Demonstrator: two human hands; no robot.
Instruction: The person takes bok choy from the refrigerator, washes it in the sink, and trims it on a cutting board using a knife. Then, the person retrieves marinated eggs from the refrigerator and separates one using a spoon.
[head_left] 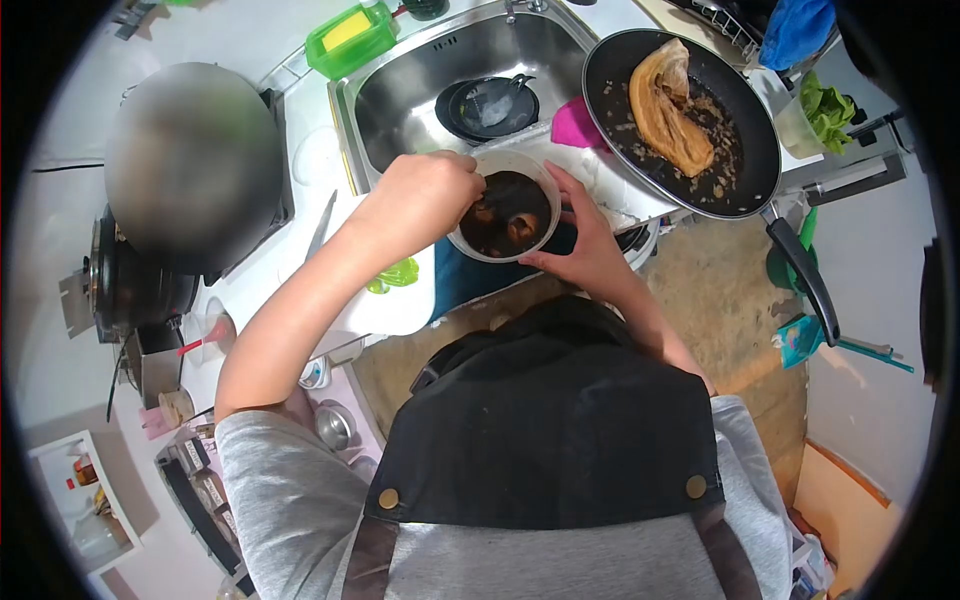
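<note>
A round clear plastic tub point(553, 190) of dark brown liquid stands at the counter's front edge, just below the sink. Brown pieces of food point(522, 228) show in the liquid; I cannot tell their kind. My right hand point(588, 235) wraps round the tub's right side, thumb low and fingers behind. At the left rim, my left hand point(425, 200) is closed with its fingertips dipping inside; what they grip is hidden. Left of the tub lies a white cutting board point(385, 312) with green vegetable pieces point(398, 274) and a knife point(322, 225), partly under my left forearm.
The steel sink point(400, 85) holds black dishes point(492, 105). A frying pan point(740, 150) with a browned slab of meat point(668, 110) sits at right, its handle jutting over the floor. A black pot point(140, 290) stands at left, near a blurred round shape.
</note>
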